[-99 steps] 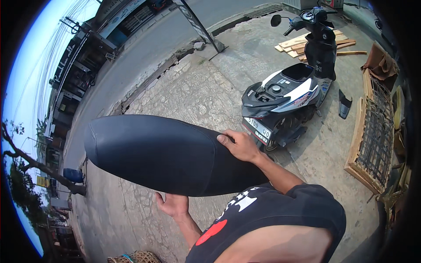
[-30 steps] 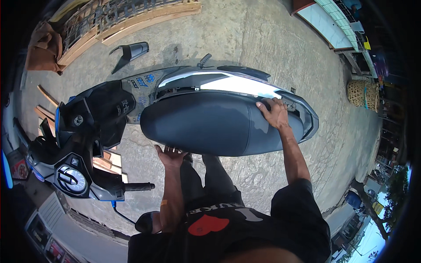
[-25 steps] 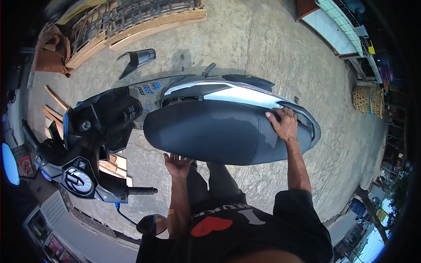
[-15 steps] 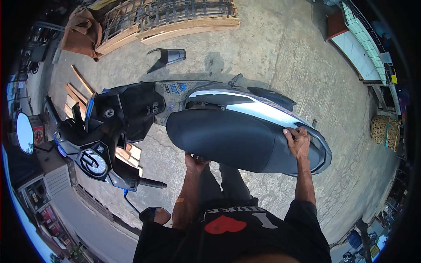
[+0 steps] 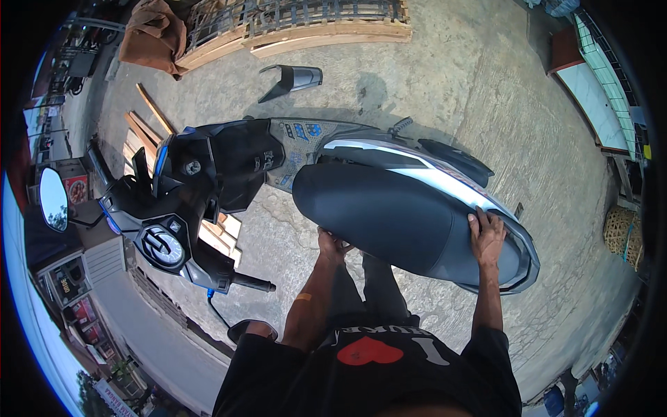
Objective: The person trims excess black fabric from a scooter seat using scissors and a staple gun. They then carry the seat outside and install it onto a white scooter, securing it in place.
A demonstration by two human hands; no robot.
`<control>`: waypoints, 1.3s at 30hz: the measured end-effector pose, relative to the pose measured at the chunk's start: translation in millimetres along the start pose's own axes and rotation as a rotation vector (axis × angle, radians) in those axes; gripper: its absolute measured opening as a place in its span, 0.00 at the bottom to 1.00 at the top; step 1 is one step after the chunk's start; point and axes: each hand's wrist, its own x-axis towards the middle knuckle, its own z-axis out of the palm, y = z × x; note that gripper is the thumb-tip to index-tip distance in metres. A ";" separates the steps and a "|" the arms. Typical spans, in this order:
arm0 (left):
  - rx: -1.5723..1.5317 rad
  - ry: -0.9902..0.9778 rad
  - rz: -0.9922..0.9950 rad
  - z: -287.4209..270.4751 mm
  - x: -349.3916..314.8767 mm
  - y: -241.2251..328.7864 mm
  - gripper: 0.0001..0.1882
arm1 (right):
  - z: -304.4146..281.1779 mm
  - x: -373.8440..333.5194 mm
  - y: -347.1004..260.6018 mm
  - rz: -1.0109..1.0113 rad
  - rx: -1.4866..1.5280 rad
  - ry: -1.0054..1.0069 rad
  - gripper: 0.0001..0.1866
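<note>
A black scooter seat (image 5: 379,215) lies along the body of a scooter with a silver-white side panel (image 5: 445,181). My left hand (image 5: 332,243) is at the seat's near edge, its fingers curled under the rim and partly hidden. On the rear of the seat rests my right hand (image 5: 488,238), fingers spread toward the far edge beside the black grab rail (image 5: 531,260). Off to the left are the handlebar grip (image 5: 253,282) and the round instrument dial (image 5: 162,246).
Beyond the scooter, a loose grey and black panel (image 5: 295,80) lies on concrete. Wooden planks (image 5: 333,36) and a brown cloth (image 5: 154,38) are at the far left. A woven basket (image 5: 620,233) stands at right. Mirrors (image 5: 53,199) stick out from the handlebar.
The seat's far front edge sits closer to the side panel, and the dark gap there has narrowed. Both hands stay at the seat. The whole view has shifted slightly.
</note>
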 end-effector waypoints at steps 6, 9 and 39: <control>0.263 0.401 0.235 6.8 5.1 36.7 0.32 | 12.5 -35.8 -25.8 0.003 -0.092 0.101 0.28; 0.589 0.288 0.737 12.4 31.4 98.2 0.30 | 25.0 -57.9 -55.4 -0.052 -0.090 0.036 0.31; 1.820 0.082 1.736 145.7 -60.0 -72.1 0.32 | 40.4 -155.6 106.0 0.387 0.043 0.497 0.28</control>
